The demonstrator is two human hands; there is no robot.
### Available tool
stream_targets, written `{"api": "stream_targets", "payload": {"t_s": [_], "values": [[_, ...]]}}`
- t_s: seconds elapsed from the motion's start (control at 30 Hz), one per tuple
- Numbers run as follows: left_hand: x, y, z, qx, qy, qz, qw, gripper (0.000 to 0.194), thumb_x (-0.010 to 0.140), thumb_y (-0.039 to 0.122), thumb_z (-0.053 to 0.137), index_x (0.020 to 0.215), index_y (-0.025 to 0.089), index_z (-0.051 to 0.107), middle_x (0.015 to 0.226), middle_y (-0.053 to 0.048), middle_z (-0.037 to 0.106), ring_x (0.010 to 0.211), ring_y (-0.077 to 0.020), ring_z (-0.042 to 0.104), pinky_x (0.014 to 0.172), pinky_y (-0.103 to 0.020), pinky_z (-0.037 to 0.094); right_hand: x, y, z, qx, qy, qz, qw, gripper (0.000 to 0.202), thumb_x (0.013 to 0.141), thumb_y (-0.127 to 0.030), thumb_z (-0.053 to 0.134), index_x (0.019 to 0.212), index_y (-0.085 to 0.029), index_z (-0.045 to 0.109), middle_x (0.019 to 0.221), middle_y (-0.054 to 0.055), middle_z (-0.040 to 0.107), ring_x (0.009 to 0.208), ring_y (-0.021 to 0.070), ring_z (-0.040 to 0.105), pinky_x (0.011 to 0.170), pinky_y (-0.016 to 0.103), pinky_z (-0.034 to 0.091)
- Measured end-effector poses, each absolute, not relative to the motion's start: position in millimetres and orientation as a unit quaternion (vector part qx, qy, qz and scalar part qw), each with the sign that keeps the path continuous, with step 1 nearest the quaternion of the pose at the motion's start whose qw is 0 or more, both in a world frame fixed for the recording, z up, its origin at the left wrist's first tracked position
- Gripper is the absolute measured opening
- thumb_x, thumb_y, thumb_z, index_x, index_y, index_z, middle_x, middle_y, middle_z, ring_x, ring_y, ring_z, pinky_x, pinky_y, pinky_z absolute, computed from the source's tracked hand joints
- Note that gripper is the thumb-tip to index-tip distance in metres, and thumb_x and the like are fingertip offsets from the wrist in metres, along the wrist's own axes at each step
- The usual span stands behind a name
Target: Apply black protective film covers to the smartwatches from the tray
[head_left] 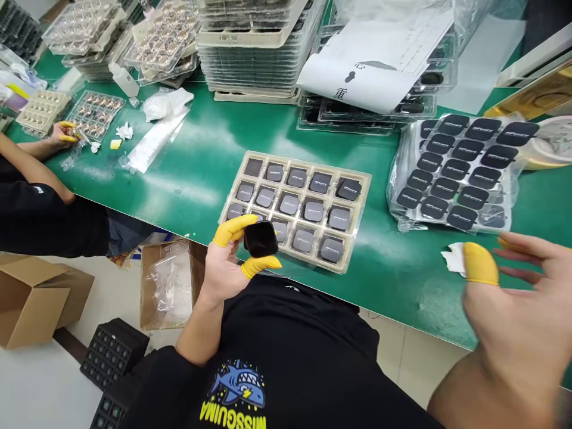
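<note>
My left hand (227, 259), with yellow finger cots on thumb and finger, grips a glossy black rounded-square piece (261, 239) by its edges. It is held up in front of a beige plastic tray (357, 217), whose pockets hold several dark square pieces with light lettering. The near-left pockets are partly hidden behind the hand. My right hand (518, 286) is raised at the right, thumb and fingers apart, with a yellow cot on the thumb. Beside that thumb shows a small white scrap (454, 260); whether they touch I cannot tell.
Black lettered stickers on sheets (456, 164) lie at the right, near a tape roll (552, 143). Tray stacks (254, 65) and a curled white paper (357, 77) line the back. At left, a co-worker's hand (65, 136) is near another tray (96, 113). Cardboard boxes (33, 298) stand on the floor.
</note>
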State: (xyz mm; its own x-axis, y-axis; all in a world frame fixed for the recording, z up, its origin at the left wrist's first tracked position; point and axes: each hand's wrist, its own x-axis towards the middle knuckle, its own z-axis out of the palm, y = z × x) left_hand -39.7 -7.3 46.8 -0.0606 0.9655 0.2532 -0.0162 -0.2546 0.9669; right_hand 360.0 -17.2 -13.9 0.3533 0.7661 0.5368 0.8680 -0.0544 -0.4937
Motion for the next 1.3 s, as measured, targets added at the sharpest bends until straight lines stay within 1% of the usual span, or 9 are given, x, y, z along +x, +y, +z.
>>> {"api": "stream_targets", "payload": {"t_s": [0.1, 0.17, 0.3, 0.47, 0.67, 0.87, 0.97, 1.13, 1.3], "values": [[-32, -6, 56, 0.546, 0.429, 0.589, 0.415, 0.074, 0.067, 0.039, 0.11, 0.132, 0.026, 0.078, 0.12, -0.008, 0.086, 0.105, -0.025, 0.088, 0.095, -0.034, 0.073, 262, -29, 43, -0.572, -0.685, 0.034, 0.449, 0.059, 0.098, -0.052, 0.081, 0.152, -0.031, 0.066, 0.131, 0.018, 0.075, 0.117, 0.0403, 0.072, 0.095, 0.062, 0.06], [-28, -7, 63, 0.537, 0.418, 0.604, 0.414, 0.07, 0.07, 0.036, 0.108, 0.133, 0.027, 0.077, 0.117, -0.006, 0.087, 0.103, -0.0229, 0.088, 0.092, -0.03, 0.073, 205, -34, 66, -0.509, -0.715, 0.049, 0.477, 0.063, 0.101, -0.042, 0.08, 0.159, -0.031, 0.058, 0.14, 0.017, 0.07, 0.135, 0.0406, 0.065, 0.112, 0.063, 0.055], [-25, -14, 69, 0.492, 0.423, 0.632, 0.423, 0.064, 0.076, 0.046, 0.105, 0.128, 0.025, 0.076, 0.109, -0.004, 0.089, 0.096, -0.0222, 0.089, 0.087, -0.027, 0.072, 149, -31, 68, -0.458, -0.729, 0.093, 0.5, 0.064, 0.106, -0.032, 0.072, 0.165, -0.028, 0.048, 0.144, 0.016, 0.071, 0.144, 0.0391, 0.061, 0.12, 0.06, 0.049], [-27, -25, 63, 0.454, 0.44, 0.645, 0.429, 0.067, 0.074, 0.055, 0.103, 0.127, 0.026, 0.075, 0.108, -0.004, 0.088, 0.097, -0.0223, 0.089, 0.089, -0.029, 0.071, 142, -21, 51, -0.461, -0.732, 0.205, 0.458, 0.053, 0.111, -0.039, 0.063, 0.161, -0.03, 0.05, 0.15, 0.017, 0.071, 0.146, 0.0396, 0.061, 0.119, 0.062, 0.047], [-31, -32, 54, 0.473, 0.464, 0.609, 0.435, 0.071, 0.074, 0.056, 0.103, 0.131, 0.025, 0.072, 0.114, -0.006, 0.087, 0.101, -0.0231, 0.088, 0.091, -0.029, 0.07, 155, -18, 50, -0.462, -0.721, 0.328, 0.398, 0.041, 0.11, -0.054, 0.064, 0.143, -0.028, 0.063, 0.139, 0.015, 0.078, 0.131, 0.0376, 0.072, 0.111, 0.059, 0.055], [-32, -38, 48, 0.478, 0.482, 0.565, 0.469, 0.074, 0.073, 0.055, 0.104, 0.132, 0.024, 0.071, 0.121, -0.01, 0.085, 0.11, -0.0267, 0.086, 0.1, -0.036, 0.07, 163, -18, 50, -0.436, -0.698, 0.431, 0.371, 0.033, 0.11, -0.054, 0.064, 0.135, -0.032, 0.069, 0.131, 0.009, 0.08, 0.123, 0.0329, 0.077, 0.104, 0.052, 0.063], [-29, -38, 45, 0.48, 0.48, 0.549, 0.487, 0.077, 0.07, 0.054, 0.106, 0.132, 0.023, 0.073, 0.125, -0.012, 0.083, 0.116, -0.029, 0.084, 0.105, -0.039, 0.069, 167, -17, 38, -0.432, -0.698, 0.413, 0.395, 0.041, 0.109, -0.055, 0.066, 0.143, -0.032, 0.065, 0.146, 0.012, 0.073, 0.136, 0.0343, 0.072, 0.11, 0.053, 0.062], [-24, -33, 50, 0.508, 0.473, 0.502, 0.516, 0.09, 0.059, 0.059, 0.109, 0.133, 0.021, 0.076, 0.124, -0.014, 0.082, 0.115, -0.0339, 0.083, 0.109, -0.047, 0.068, 190, -1, 14, -0.457, -0.72, 0.342, 0.394, 0.071, 0.1, -0.06, 0.073, 0.162, -0.031, 0.053, 0.164, 0.017, 0.06, 0.155, 0.0433, 0.055, 0.126, 0.067, 0.048], [-24, -33, 57, 0.5, 0.475, 0.503, 0.521, 0.093, 0.055, 0.06, 0.11, 0.133, 0.021, 0.077, 0.121, -0.013, 0.082, 0.114, -0.0337, 0.082, 0.112, -0.049, 0.067, 218, 19, 5, -0.436, -0.709, 0.42, 0.362, 0.041, 0.093, -0.065, 0.077, 0.12, -0.035, 0.078, 0.127, 0.01, 0.081, 0.123, 0.0417, 0.077, 0.1, 0.057, 0.066]]}}
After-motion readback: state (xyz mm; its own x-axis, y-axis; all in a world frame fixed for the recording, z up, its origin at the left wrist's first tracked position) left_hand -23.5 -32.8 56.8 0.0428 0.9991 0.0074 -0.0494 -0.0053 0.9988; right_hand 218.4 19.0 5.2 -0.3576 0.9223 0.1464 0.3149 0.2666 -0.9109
